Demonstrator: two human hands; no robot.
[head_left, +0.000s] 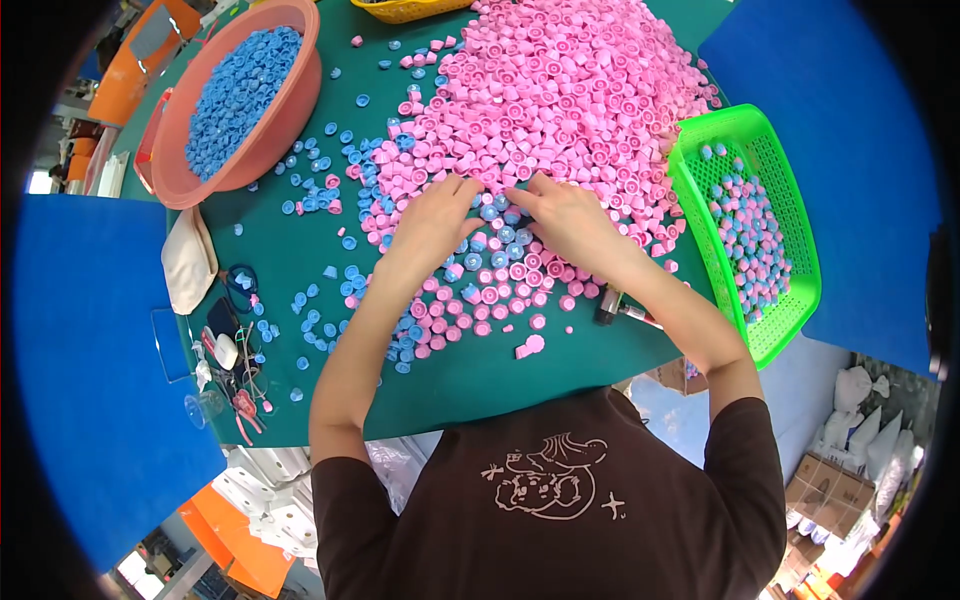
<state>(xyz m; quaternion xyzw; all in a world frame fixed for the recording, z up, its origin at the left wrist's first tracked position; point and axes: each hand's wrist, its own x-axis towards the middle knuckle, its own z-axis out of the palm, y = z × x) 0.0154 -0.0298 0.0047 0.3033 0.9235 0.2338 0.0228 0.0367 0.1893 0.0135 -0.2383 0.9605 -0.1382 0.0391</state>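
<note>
Both hands are resting palm-down on the green table [480,375], at the near edge of the pink cap pile [560,90]. The left hand [435,215] and right hand [565,215] are spreading their fingers loosely over blue and pink caps [497,238] lying beneath the fingertips; whether any cap is pinched cannot be told.

Bare green table [480,375] nearside; pink cap heap [560,90] beyond

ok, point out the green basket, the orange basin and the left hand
green basket [700,215]: head view, its left wall
orange basin [290,120]: head view, its right outer wall
left hand [435,215]: head view, back of the hand
</note>
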